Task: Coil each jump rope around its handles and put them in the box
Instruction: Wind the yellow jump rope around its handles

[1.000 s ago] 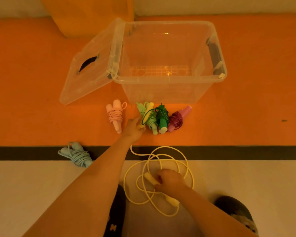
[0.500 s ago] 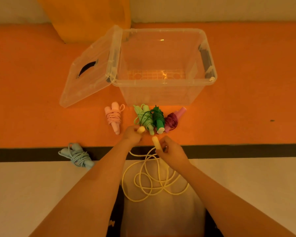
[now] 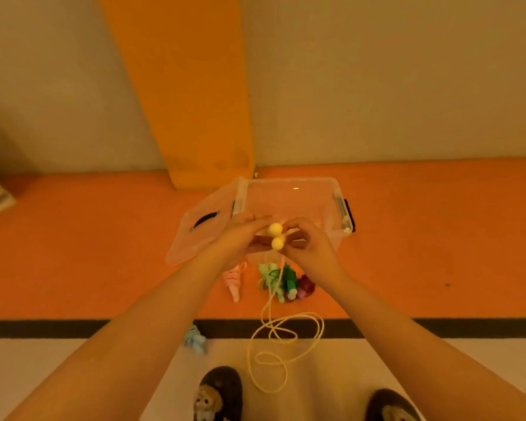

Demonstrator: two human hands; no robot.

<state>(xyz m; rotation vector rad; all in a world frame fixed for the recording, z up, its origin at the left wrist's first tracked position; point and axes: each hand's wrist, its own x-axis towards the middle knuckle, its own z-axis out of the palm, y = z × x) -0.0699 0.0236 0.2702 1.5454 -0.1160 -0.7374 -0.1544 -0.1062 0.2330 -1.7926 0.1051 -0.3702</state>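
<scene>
Now that you have raised both yellow handles (image 3: 276, 236) and set them side by side, your left hand (image 3: 243, 238) and right hand (image 3: 308, 247) grip the pair. The cord (image 3: 269, 302) hangs loose below your hands, so coiling can begin. The clear box (image 3: 343, 214) sits just beyond them.

Orange floor (image 3: 73, 253), black stripe (image 3: 43, 328), pale flooring (image 3: 438, 369) nearer (warm, dim light), beige wall (image 3: 377, 86), slanted orange band (image 3: 189, 101)

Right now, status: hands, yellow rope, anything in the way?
Left hand and right hand hold the yellow handles together. Yellow cord uncoiled, hanging to the floor. Box open, coiled ropes lying before it, path clear.
</scene>
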